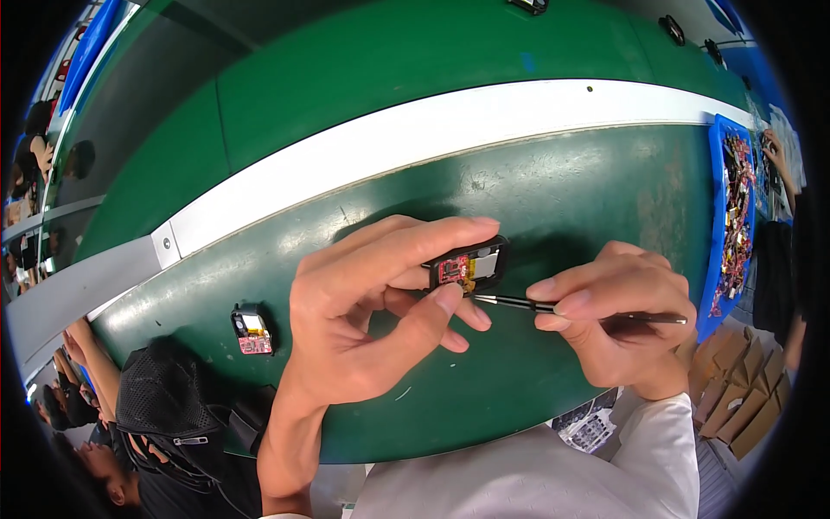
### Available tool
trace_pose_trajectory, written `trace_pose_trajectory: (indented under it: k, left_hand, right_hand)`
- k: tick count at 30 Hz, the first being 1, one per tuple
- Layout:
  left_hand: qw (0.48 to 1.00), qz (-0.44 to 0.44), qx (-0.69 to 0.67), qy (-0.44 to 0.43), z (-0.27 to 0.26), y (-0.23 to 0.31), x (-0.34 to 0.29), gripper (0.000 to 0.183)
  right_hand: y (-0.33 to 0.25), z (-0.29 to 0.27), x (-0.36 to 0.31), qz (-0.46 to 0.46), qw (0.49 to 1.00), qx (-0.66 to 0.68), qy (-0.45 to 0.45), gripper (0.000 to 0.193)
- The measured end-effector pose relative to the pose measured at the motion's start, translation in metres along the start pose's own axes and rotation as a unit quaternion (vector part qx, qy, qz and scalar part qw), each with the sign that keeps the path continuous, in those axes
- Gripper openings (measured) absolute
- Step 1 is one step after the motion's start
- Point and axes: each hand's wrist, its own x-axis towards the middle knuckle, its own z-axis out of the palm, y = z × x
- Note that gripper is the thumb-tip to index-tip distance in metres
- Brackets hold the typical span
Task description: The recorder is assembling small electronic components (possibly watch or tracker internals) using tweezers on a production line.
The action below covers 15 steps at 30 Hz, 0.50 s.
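Observation:
Between the thumb and fingers of my left hand [363, 316] is a small black electronic device housing [494, 259], tilted, its inside facing up. A red circuit board [451, 271], yellow tape and a silvery rectangular part show in it. My right hand [627, 316] is closed around dark tweezers [523, 303]; their tips reach the housing's lower edge beside my left thumb. Whether the tips grip anything is too small to tell. On the green table left of my left hand lies a second open housing [252, 328] with a similar red board.
A blue tray [717, 216] full of small red boards and wires stands at the right. Cardboard boxes [735, 389] are below it. A white rail [450, 112] crosses behind the table [363, 432]. Left, a black mesh bag [169, 389] sits by another person. More people are at both sides.

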Motion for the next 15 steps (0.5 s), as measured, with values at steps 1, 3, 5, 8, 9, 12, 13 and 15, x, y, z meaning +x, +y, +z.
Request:
trace_pose_trajectory:
  k: [1, 3, 5, 8, 9, 12, 13, 15]
  left_hand:
    - [1.000, 0.000, 0.001, 0.001, -0.0002, 0.0003, 0.0000, 0.051]
    - [1.000, -0.001, 0.005, -0.003, -0.0006, 0.0009, 0.0002, 0.052]
    - [1.000, 0.000, 0.006, -0.006, -0.0016, -0.0002, -0.0003, 0.053]
    - [1.000, 0.002, 0.007, -0.009, -0.0015, -0.0010, -0.0001, 0.055]
    - [1.000, 0.004, 0.007, -0.009, -0.0012, -0.0012, 0.0001, 0.056]
    - [0.999, 0.020, 0.022, -0.014, -0.0010, -0.0028, 0.0009, 0.041]
    - [0.999, 0.020, 0.022, -0.014, -0.0010, -0.0025, 0.0011, 0.041]
    - [0.999, 0.023, 0.026, -0.015, -0.0009, -0.0016, 0.0015, 0.042]
  right_hand:
    - [0.0007, 0.0004, 0.0001, -0.006, 1.000, 0.002, -0.001, 0.023]
    - [0.0028, 0.0011, -0.0001, -0.013, 1.000, 0.004, -0.002, 0.024]
    - [0.0044, 0.0005, -0.0011, -0.029, 0.999, -0.001, -0.013, 0.027]
    - [0.0015, -0.0008, -0.0019, -0.035, 0.998, -0.037, -0.026, 0.030]
    - [0.0016, -0.0010, -0.0024, -0.035, 0.998, -0.037, -0.026, 0.030]
    - [0.0006, -0.0012, -0.0043, -0.063, 0.995, -0.065, -0.032, 0.030]
    - [-0.0016, -0.0010, -0.0050, -0.056, 0.994, -0.085, -0.037, 0.030]
    - [-0.0029, -0.0007, -0.0051, -0.048, 0.993, -0.105, -0.041, 0.030]
